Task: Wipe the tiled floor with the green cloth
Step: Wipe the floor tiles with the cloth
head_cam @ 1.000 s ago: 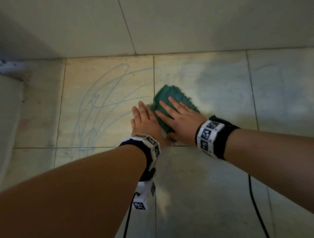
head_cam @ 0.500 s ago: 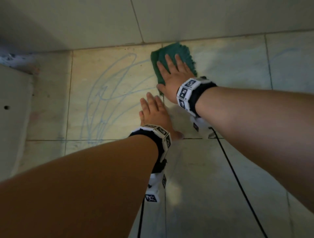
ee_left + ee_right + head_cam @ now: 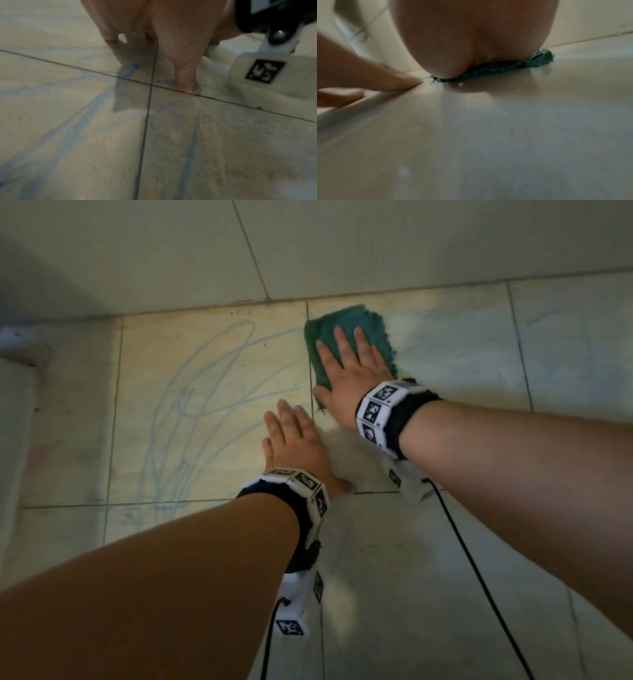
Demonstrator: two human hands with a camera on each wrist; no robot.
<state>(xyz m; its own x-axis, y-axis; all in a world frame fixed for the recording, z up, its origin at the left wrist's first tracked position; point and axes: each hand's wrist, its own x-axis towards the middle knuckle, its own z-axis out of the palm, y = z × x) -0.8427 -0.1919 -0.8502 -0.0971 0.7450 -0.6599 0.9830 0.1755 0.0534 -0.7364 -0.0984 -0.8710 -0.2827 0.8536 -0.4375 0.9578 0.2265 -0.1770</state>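
Observation:
A folded green cloth [image 3: 346, 330] lies flat on the tiled floor [image 3: 445, 344], just short of the wall base. My right hand [image 3: 349, 368] presses on it with straight, spread fingers, palm down. In the right wrist view the cloth [image 3: 537, 59] shows as a frayed green strip under the heel of that hand [image 3: 471, 40]. My left hand [image 3: 291, 436] rests flat on the bare tile beside and nearer than the cloth, fingers straight, holding nothing. The left wrist view shows its fingers [image 3: 185, 75] touching a grout crossing.
Blue scribbled lines [image 3: 191, 412] cover the tile left of the cloth and run on in the left wrist view [image 3: 82, 117]. The tiled wall [image 3: 342, 244] rises right behind the cloth. Black cables [image 3: 479, 577] trail from both wrists. A pale ledge [image 3: 13, 412] stands at far left.
My right hand has pushed the cloth away from me, from beside my left hand up to the wall base. The left hand has stayed planted on the tile.

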